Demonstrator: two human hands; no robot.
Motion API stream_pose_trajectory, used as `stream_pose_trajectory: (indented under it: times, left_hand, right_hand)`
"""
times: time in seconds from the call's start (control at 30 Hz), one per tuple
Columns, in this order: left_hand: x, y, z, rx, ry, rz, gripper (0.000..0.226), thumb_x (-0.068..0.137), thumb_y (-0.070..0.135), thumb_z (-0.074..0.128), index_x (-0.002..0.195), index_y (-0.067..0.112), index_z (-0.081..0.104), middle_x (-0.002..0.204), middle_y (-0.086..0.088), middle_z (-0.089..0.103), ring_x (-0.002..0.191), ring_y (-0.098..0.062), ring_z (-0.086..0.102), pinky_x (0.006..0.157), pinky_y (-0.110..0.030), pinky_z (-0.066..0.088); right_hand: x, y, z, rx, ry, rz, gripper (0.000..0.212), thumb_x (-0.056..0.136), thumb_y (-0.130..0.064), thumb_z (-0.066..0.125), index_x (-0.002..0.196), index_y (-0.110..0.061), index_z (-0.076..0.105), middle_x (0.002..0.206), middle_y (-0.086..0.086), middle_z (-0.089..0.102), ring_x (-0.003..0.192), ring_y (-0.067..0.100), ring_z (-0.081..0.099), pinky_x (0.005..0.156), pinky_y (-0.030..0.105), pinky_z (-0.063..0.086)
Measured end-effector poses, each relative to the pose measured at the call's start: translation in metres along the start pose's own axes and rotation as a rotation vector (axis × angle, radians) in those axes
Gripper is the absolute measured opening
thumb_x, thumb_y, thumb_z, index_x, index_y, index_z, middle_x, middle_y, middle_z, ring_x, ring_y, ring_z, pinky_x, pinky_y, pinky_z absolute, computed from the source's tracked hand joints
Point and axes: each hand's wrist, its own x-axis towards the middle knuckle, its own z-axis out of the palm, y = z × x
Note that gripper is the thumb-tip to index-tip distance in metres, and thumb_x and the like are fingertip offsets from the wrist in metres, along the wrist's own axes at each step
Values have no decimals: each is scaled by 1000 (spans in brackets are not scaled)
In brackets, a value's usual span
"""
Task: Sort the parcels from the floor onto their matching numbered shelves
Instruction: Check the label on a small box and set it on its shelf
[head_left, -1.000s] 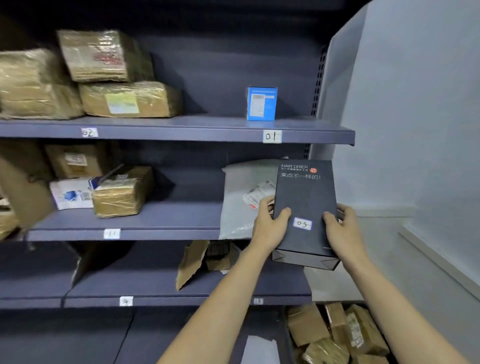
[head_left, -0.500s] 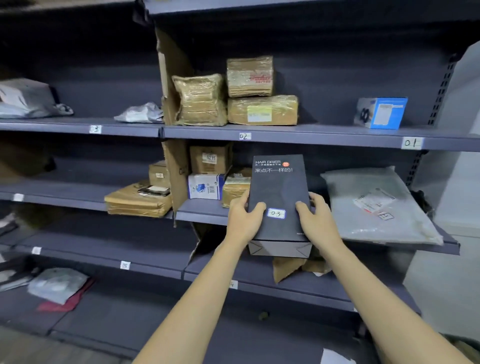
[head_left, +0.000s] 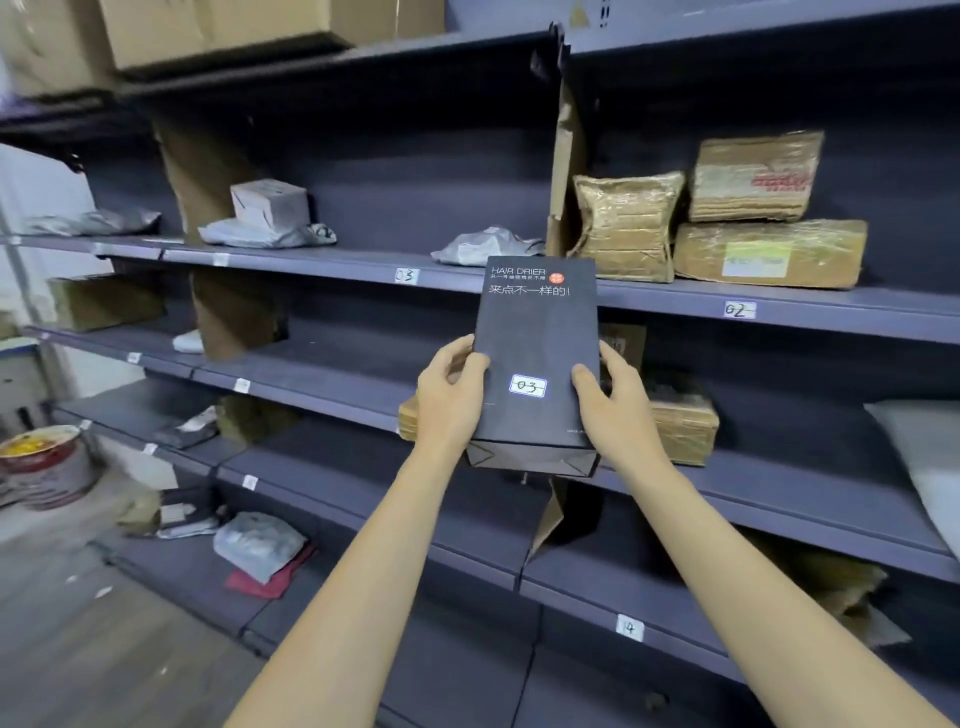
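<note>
Parcel: black hair-drier box (head_left: 535, 353), upright, held in the air in front of the shelving, white "03" sticker (head_left: 528, 386) low on its face.
My left hand (head_left: 451, 397): fingers curled round the box's left edge, thumb on the front face.
My right hand (head_left: 613, 402): clamped on the box's right edge, thumb on the front beside the sticker, fingers wrapped behind.
Shelf tag "03" (head_left: 405, 275): on the shelf lip just left of the box's top corner.
Shelf tag "02" (head_left: 738, 310): same lip, well right of the box.
Grey poly bag (head_left: 485, 245): lying on the 03 shelf, just above and left of the box's top.
Taped brown parcels (head_left: 769, 252): on the 02 shelf, up and right of the box.
Tag "14" (head_left: 629, 627): lower shelf lip, below the box.
Paint bucket (head_left: 44, 465): on the floor, far left of the box.
</note>
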Motion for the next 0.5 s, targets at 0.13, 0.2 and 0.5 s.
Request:
stream_pose_trajectory:
  times: [0.13,0.2,0.5]
  left_hand:
    - [64,8,-31,84,-41,76,31,89,20,59,117,31,66,101,20,69,90,2,64,76,-12,49]
    - [102,17,-39,141,-85,116,30,89,21,59,111,40,63,102,21,67,91,1,63,70,-10,45]
    - [254,37,-41,219,-226,173,64,91,24,60,150,16,37,143,3,37,101,11,46,88,-9,34]
  right_hand:
    - [57,-9,50,-3,-24,3,33,97,-30,46,127,-35,56,124,-2,52,118,10,49,96,30,43]
    - [90,-13,72,24,-10,-23,33,90,-36,46,120,-36,60,124,-1,58,115,14,55,99,37,48]
    - [221,-29,128,69,82,43,36,95,-28,54,128,-19,41,107,-13,56,92,4,58,75,22,48]
